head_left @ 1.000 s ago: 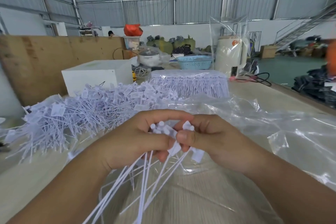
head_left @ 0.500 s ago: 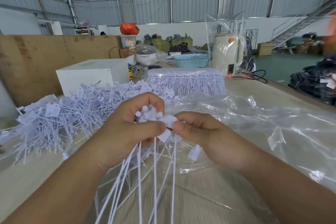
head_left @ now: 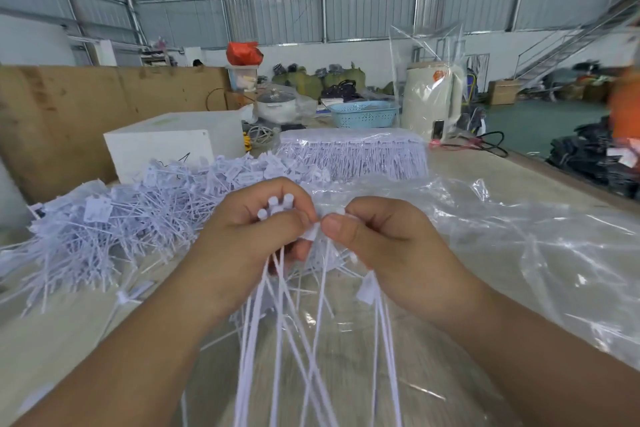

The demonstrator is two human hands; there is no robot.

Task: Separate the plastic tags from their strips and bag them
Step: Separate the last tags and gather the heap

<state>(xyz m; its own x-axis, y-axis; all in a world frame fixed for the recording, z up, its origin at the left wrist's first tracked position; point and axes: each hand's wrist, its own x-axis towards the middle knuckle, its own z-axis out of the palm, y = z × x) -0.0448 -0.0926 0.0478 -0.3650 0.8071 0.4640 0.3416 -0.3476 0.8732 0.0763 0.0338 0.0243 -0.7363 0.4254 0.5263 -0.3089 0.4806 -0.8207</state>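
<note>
A loose heap of separated white plastic tags [head_left: 138, 218] is spread over the left part of the wooden table [head_left: 485, 170], thin stems crossing in all directions and small square plates showing among them. Behind the heap a white box [head_left: 162, 146] is seen, and further right a bagged block of unseparated tag strips [head_left: 353, 156] is laid across the table. At the centre, a bundle of tags [head_left: 277, 210] is gripped in the left hand [head_left: 249, 239], fingers curled tightly round it; rounded heads are seen above the fist and long stems hang down and fan out below. Just to its right, the right hand [head_left: 388, 243] is held with thumb and forefinger pinched on a single tag's plate, thumb tips nearly touching. Crumpled clear plastic bags [head_left: 519, 253] are spread under and to the right of both hands.
</note>
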